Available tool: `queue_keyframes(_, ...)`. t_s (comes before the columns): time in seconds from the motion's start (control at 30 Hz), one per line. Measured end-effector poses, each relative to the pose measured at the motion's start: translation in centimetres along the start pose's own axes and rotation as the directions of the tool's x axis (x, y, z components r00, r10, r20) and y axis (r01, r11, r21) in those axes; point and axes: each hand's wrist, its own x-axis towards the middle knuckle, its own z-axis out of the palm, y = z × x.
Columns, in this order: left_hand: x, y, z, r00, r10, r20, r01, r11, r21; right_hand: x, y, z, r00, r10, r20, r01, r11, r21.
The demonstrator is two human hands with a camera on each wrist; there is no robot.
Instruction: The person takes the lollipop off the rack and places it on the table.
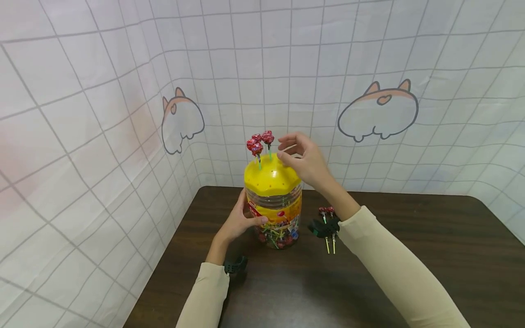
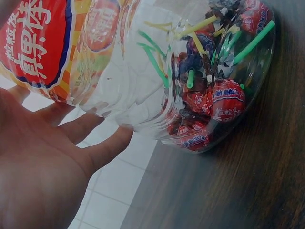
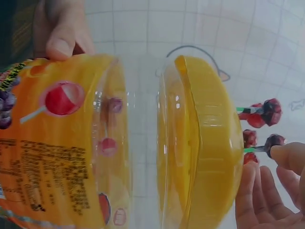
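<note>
Currently left hand (image 1: 239, 222) grips jar (image 1: 283, 218), upright on table (image 1: 270, 291); right hand (image 1: 305, 159) looks relaxed, empty, beside lollipops (image 1: 256, 149) standing in yellow lid (image 1: 272, 180). Jar probably bulky, stiff, slick: brace its sides. Lollipops likely light; pinch sticks. Loose lollipops (image 1: 327, 246) lie right of jar.

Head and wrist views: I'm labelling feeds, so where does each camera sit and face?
Head: worn on the head, facing forward and down at the candy jar; left grip, right grip and both sleeves show.
Left wrist: on that wrist, facing the jar's lower part, seen sideways; left grip shows.
Right wrist: on that wrist, facing the yellow lid; right grip and left thumb show.
Head and right wrist share the lid and its lollipops.
</note>
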Motion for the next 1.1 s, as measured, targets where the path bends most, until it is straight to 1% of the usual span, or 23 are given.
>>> queue_keyframes(0.17,-0.2,0.0,0.0,1.000,-0.021,-0.001,0.021,1.000,0.002,1.1,0.0,0.7,1.000,0.025,0.017,-0.025,1.000,0.002)
queue_keyframes(0.43,-0.3,0.0,-0.1,1.000,-0.016,-0.006,0.016,1.000,0.008,1.9,-0.5,1.3,0.999,0.044,0.025,-0.043,0.999,-0.019)
queue_keyframes(0.8,-0.2,0.1,0.0,1.000,-0.010,-0.003,0.010,1.000,0.004,2.7,-0.5,1.6,0.999,-0.006,0.035,0.008,0.997,-0.082)
queue_keyframes(0.93,-0.1,0.1,0.1,1.000,-0.004,0.003,0.004,1.000,-0.008,2.9,-0.6,1.6,0.999,-0.048,0.003,0.048,0.996,-0.069)
queue_keyframes(1.0,-0.1,0.1,0.1,1.000,0.000,0.008,0.000,1.000,-0.016,3.0,-0.8,1.4,0.997,-0.068,-0.023,0.067,0.997,-0.043)
queue_keyframes(1.1,0.0,0.1,0.2,1.000,-0.002,0.014,0.002,1.000,-0.022,2.8,-1.2,1.0,0.995,-0.079,-0.056,0.079,0.997,0.001)
